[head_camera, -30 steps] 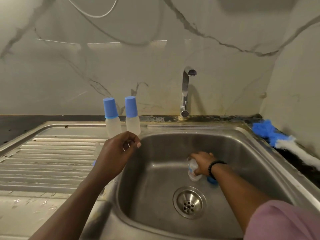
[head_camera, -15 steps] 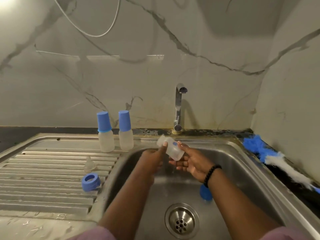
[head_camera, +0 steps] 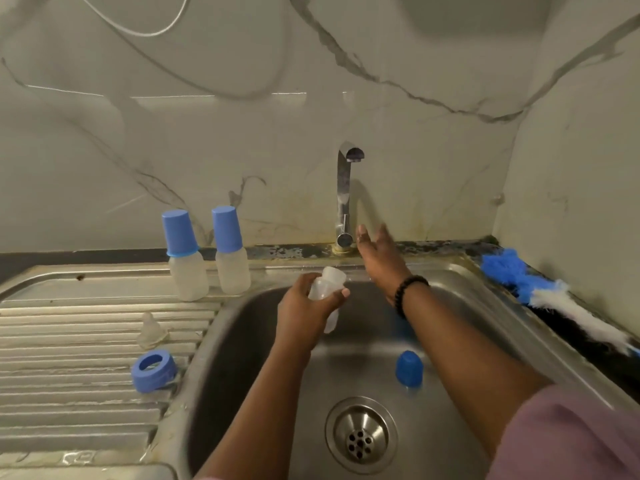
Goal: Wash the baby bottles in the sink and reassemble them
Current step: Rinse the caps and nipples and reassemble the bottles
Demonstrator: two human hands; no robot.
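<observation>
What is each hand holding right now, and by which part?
The left hand grips the open bottle around its body, neck end up over the sink. The right hand holds nothing, fingers straight, near the tap.

Blue-and-white brush (head_camera: 554, 299) lying along the dark counter strip (head_camera: 588, 327) at the right edge; white cable (head_camera: 138, 27) looping across the veined marble wall (head_camera: 242, 133) at top left; black bead bracelet (head_camera: 408, 289) mid-frame
</observation>
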